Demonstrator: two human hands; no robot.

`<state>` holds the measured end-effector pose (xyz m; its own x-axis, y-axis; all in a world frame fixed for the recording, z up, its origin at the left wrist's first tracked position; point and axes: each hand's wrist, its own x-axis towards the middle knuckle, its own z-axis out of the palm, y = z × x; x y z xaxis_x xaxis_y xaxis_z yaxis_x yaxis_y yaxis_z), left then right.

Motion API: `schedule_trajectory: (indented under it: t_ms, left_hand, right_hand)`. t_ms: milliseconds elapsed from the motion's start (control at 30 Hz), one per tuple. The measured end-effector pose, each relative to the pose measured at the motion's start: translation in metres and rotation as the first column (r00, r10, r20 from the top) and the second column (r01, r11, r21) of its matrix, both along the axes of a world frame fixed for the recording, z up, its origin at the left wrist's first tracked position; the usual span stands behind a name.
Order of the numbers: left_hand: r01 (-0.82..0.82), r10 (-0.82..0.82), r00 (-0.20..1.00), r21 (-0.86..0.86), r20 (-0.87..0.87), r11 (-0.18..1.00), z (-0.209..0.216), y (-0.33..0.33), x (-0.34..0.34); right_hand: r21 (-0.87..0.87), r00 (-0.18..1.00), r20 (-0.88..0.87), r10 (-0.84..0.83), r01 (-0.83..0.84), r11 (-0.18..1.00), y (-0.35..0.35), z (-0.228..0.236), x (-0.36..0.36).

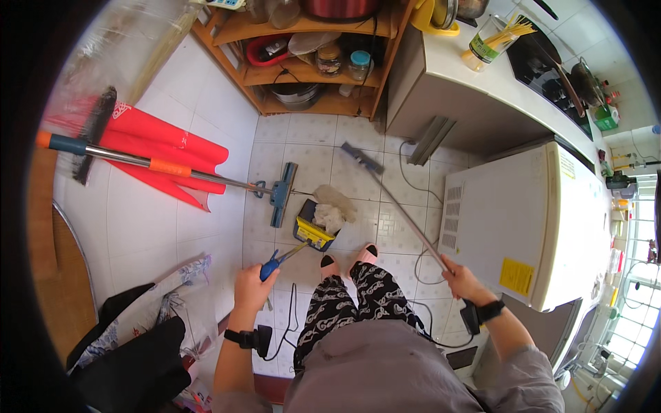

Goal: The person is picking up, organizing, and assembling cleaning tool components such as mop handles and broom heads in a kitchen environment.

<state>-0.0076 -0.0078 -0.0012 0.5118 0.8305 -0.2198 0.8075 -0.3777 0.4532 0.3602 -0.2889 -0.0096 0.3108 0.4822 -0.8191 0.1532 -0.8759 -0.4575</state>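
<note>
My left hand (pixel 253 286) is closed around the blue handle of a dustpan (pixel 303 237). The pan is dark blue with a row of yellow comb teeth and rests on the tiles just ahead of my feet. Crumpled whitish plastic (pixel 329 217) lies in it, and some spills past its far edge. My right hand (pixel 463 280) grips the pole of a broom (pixel 406 213). That pole slants away to the far left, and its grey head (pixel 363 158) is on or near the floor, apart from the dustpan.
A squeeze mop (pixel 281 195) leans at the left wall beside red sheeting (pixel 165 141). Wooden shelves (pixel 323 104) with jars and pots stand at the back. On the right are a counter (pixel 475 86) and a white appliance (pixel 499 213). Cables (pixel 420 182) trail across the floor.
</note>
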Motion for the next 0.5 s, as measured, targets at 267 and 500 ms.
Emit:
schedule_trajectory:
  t_ms: [267, 500]
  left_hand:
    - [-0.021, 0.023, 0.999, -0.067, 0.036, 0.998, -0.021, -0.022, 0.029]
    - [-0.110, 0.109, 0.994, -0.088, -0.021, 0.990, -0.014, -0.019, 0.032]
  right_hand:
    - [0.068, 0.991, 0.132, -0.021, 0.012, 0.998, 0.062, -0.137, 0.072]
    - [0.048, 0.976, -0.199, -0.087, 0.098, 0.994, -0.003, -0.118, -0.002]
